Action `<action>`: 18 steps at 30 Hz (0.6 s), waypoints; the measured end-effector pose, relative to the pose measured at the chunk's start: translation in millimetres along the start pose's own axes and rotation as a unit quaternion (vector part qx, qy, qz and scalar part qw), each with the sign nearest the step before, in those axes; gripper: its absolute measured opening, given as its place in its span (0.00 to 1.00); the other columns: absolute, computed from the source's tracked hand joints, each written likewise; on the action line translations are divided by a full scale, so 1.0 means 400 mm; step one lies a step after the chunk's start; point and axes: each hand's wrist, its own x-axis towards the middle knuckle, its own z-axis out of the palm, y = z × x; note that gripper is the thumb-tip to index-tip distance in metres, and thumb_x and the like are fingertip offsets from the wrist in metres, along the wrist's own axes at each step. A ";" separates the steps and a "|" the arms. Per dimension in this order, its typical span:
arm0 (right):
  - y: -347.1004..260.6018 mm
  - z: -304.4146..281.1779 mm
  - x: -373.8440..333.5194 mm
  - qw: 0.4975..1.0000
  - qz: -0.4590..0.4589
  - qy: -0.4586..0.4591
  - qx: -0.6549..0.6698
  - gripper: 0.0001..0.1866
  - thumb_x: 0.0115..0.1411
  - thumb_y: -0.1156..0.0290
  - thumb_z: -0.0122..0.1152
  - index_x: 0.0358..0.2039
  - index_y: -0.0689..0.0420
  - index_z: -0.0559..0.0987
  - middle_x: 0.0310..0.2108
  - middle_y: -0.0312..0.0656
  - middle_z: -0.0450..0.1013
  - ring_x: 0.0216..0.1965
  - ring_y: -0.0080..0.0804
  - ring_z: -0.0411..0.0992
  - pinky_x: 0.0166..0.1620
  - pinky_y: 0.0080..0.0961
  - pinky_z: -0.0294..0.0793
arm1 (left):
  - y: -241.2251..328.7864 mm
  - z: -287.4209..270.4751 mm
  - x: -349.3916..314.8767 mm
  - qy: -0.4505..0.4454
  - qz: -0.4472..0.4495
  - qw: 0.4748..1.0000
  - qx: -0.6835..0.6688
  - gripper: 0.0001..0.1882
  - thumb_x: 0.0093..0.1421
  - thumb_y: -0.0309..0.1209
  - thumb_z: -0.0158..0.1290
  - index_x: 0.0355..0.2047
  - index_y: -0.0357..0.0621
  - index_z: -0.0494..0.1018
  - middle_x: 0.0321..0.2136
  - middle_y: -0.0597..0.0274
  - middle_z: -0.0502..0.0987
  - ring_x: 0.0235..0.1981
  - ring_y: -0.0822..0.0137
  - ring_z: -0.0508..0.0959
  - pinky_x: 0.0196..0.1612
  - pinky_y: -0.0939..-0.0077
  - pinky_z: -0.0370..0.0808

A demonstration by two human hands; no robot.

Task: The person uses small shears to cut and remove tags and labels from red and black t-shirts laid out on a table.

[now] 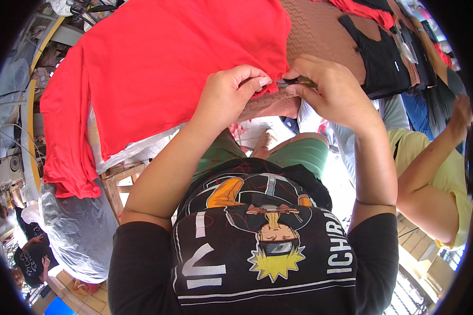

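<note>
A red long-sleeved garment [157, 63] lies spread over the table in front of me, one sleeve hanging off the left side. My left hand [227, 94] pinches the garment's near right edge between thumb and fingers. Close beside it, my right hand [331, 89] grips a small pair of thread snips [288, 82]. The snips' tips point left and meet the red cloth by my left fingertips. Whether the blades are apart is too small to tell. My right fingers partly cover the handle.
Brown patterned cloth [326, 39] covers the table. Black garments [376, 58] lie at the far right. A person in a yellow shirt [412, 157] is close on my right. A plastic-covered bundle [79, 231] and wooden frame [113, 194] stand at left.
</note>
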 end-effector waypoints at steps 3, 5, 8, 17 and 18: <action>0.000 0.009 0.002 1.000 0.000 -0.009 -0.007 0.09 0.53 0.68 0.64 0.32 0.57 0.76 0.27 0.46 0.74 0.32 0.49 0.74 0.34 0.43 0.71 | 0.000 0.001 0.001 0.003 0.003 1.000 -0.005 0.10 0.60 0.29 0.55 0.38 0.36 0.78 0.32 0.57 0.83 0.32 0.72 0.81 0.37 0.78 0.76; -0.001 0.018 0.003 1.000 -0.006 -0.005 0.001 0.09 0.53 0.68 0.63 0.32 0.57 0.76 0.27 0.46 0.74 0.32 0.49 0.74 0.34 0.43 0.71 | 0.000 0.002 0.002 0.003 0.001 1.000 -0.003 0.10 0.60 0.29 0.55 0.38 0.36 0.79 0.32 0.57 0.83 0.33 0.72 0.81 0.37 0.78 0.76; 0.001 0.032 0.005 1.000 -0.019 0.004 -0.002 0.08 0.53 0.68 0.63 0.32 0.56 0.76 0.27 0.45 0.74 0.32 0.49 0.74 0.33 0.43 0.71 | 0.000 0.004 0.003 -0.001 -0.004 1.000 -0.009 0.10 0.61 0.29 0.54 0.39 0.36 0.78 0.31 0.59 0.82 0.32 0.74 0.80 0.38 0.80 0.76; -0.014 -0.022 -0.006 0.999 -0.026 -0.022 -0.026 0.09 0.52 0.71 0.62 0.34 0.56 0.76 0.29 0.46 0.75 0.33 0.50 0.74 0.34 0.44 0.70 | 0.113 -0.093 -0.022 -0.147 0.230 0.956 0.103 0.19 0.66 0.39 0.48 0.30 0.37 0.81 0.39 0.58 0.79 0.44 0.65 0.74 0.50 0.70 0.69; -0.015 -0.043 -0.013 0.999 -0.026 -0.013 -0.038 0.09 0.52 0.71 0.62 0.34 0.56 0.76 0.29 0.47 0.75 0.33 0.50 0.74 0.35 0.44 0.71 | 0.145 -0.113 -0.026 -0.158 0.245 0.954 0.076 0.21 0.67 0.41 0.46 0.29 0.39 0.82 0.39 0.59 0.79 0.44 0.64 0.73 0.50 0.68 0.68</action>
